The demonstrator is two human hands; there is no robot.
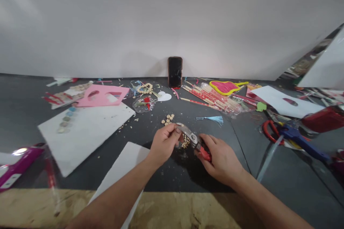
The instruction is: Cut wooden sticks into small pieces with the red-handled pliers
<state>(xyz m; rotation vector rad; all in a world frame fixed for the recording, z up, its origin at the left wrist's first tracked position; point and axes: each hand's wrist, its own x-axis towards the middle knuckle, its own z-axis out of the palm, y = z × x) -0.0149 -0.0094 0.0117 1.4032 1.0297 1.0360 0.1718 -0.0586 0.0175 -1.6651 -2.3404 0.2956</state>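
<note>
My right hand (220, 155) is wrapped round the red handles of pruning shears (194, 138), whose grey curved jaws point up and left. At the tip of those jaws, my left hand (164, 142) is closed in a pinch; whatever sits between its fingers is too small and hidden to name. Below the shears lies a scatter of small pale wooden pieces (185, 142). A cluster of similar flower-shaped pieces (168, 118) rests just beyond my left fingers. Further right, a light blue tassel (212, 118) lies flat on the dark tabletop.
A phone (175, 72) leans upright against the pale wall. Red-patterned chopsticks (206, 96) lie behind the tassel. White sheets (88, 128) and a pink cut-out sheet (103, 95) cover the left side. At right are scissors with blue handles (301, 139) and a white cut-out sheet (282, 96).
</note>
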